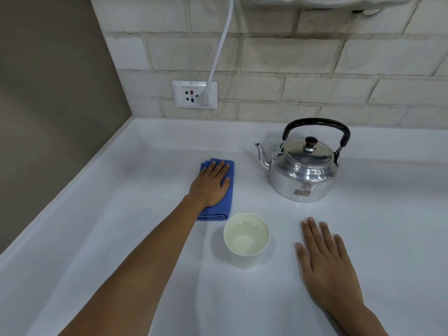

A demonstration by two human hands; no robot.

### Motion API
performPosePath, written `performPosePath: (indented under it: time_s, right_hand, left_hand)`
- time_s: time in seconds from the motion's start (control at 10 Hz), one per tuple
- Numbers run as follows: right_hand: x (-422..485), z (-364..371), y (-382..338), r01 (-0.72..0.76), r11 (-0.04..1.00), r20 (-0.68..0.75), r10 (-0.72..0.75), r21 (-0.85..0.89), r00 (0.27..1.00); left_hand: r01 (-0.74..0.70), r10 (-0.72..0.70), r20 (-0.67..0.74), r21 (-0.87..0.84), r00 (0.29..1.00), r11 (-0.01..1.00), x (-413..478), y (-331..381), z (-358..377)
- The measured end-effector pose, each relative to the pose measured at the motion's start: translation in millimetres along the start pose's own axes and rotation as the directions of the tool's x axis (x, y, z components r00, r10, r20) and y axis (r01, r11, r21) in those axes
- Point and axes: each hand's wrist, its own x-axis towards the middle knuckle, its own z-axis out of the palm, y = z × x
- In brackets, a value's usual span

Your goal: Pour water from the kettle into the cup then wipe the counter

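Fingers (219, 168) of the left hand (210, 187) lie flat and close together on top of a folded blue cloth (226, 207), palm pressed down, gripping nothing; the fingertips reach nearly to the cloth's far edge, and the thumb rests on its right side. Cloth shows beyond the fingertips, along the right of the hand and below the wrist, where its folded near edge sits just beside the rim of the cup (246, 235). The left forearm runs back diagonally toward the lower left corner.

Spread flat too are the fingers (315, 235) of the right hand (326, 260), palm down on the white counter (121, 226), holding nothing. This hand lies to the right of the cup, apart from it, with bare counter between thumb and cup wall.

A white paper cup, it stands upright between the two hands and holds clear water partway up. Farther back and to the right, well beyond the right fingertips, stands the metal kettle (303, 170), upright, lid on, black handle raised, spout pointing left toward the cloth. Neither hand touches the kettle or the cup.

Behind the counter rises a pale brick-patterned wall (315, 69) with a socket plate (194, 94), from which a white cable (219, 49) runs up out of view.
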Motion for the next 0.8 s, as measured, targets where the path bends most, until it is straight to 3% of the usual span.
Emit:
performPosePath:
  time_s: [0.6, 0.8]
  right_hand:
    - [-1.6, -1.9, -1.0, -0.007, 1.000, -0.006, 0.007, -0.008, 1.000]
    - [-1.7, -3.9, -0.9, -0.013, 0.999, 0.039, 0.015, -0.038, 0.999]
  left_hand:
    - [0.004, 0.000, 0.089, -0.043, 0.996, 0.999, 28.1, -3.1, -10.0]
    - [-0.105, 0.100, -0.139, -0.029, 0.985, 0.994, 9.5, -4.2, -27.9]
